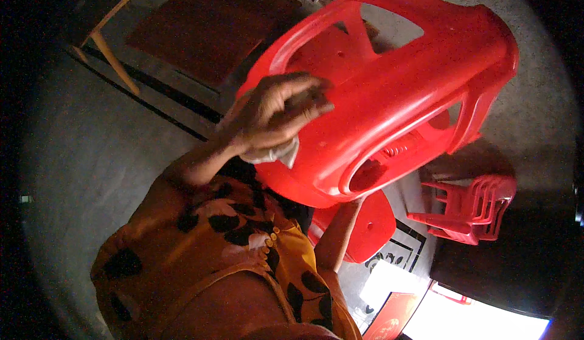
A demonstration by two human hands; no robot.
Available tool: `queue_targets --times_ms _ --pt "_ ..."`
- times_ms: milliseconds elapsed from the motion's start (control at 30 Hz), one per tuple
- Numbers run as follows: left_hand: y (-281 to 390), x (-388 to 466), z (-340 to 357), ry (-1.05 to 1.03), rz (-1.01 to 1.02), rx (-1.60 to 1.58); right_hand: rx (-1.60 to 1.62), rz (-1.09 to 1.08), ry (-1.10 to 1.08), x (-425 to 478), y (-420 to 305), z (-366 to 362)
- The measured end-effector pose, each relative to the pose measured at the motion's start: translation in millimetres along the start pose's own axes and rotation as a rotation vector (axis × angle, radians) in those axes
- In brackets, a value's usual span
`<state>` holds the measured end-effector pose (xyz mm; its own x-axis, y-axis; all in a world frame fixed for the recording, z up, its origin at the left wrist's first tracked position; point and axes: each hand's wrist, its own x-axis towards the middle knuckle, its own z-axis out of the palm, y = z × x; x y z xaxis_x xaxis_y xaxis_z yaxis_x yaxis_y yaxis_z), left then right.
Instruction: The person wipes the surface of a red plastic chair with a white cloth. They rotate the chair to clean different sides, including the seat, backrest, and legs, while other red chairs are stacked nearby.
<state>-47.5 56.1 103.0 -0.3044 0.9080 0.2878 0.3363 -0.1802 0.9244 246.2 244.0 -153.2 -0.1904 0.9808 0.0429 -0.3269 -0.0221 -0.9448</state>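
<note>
A large moulded red plastic chair (365, 111), tilted, with wide openings in its sides, fills the upper middle and right. My left hand (292, 111) is at its near left part, fingers curled, with a crumpled pale cloth (273, 153) gripped under the palm. My right forearm reaches up to the chair's lower edge, where the chair hides my right hand. Below the chair shows a red plastic seat (372, 226) with a small hole in it.
Several stacked red plastic chairs (474, 207) stand at the right. A dark reddish-brown panel (200, 25) and a wooden frame (114, 63) are at the upper left. Bright light falls on the patterned floor (397, 258) at lower right, near an orange-red panel (392, 317).
</note>
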Motion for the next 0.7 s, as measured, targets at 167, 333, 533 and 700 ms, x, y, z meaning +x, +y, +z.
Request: queue_targets --times_ms 167,333,533,700 --pt "-2.2 -24.5 16.9 0.048 0.088 0.124 -0.105 0.054 -0.004 3.4 17.8 21.9" --pt "-28.8 -38.6 53.2 0.0 0.164 0.176 -0.194 -0.223 0.33 -17.2 -37.3 45.7" --pt "-18.8 -28.6 51.8 0.03 0.305 0.339 -0.263 -0.29 0.147 -72.5 -125.1 117.1" --pt "-32.4 -35.8 47.4 -0.023 0.282 0.298 -0.309 -0.211 0.164 -100.3 -106.0 147.3"
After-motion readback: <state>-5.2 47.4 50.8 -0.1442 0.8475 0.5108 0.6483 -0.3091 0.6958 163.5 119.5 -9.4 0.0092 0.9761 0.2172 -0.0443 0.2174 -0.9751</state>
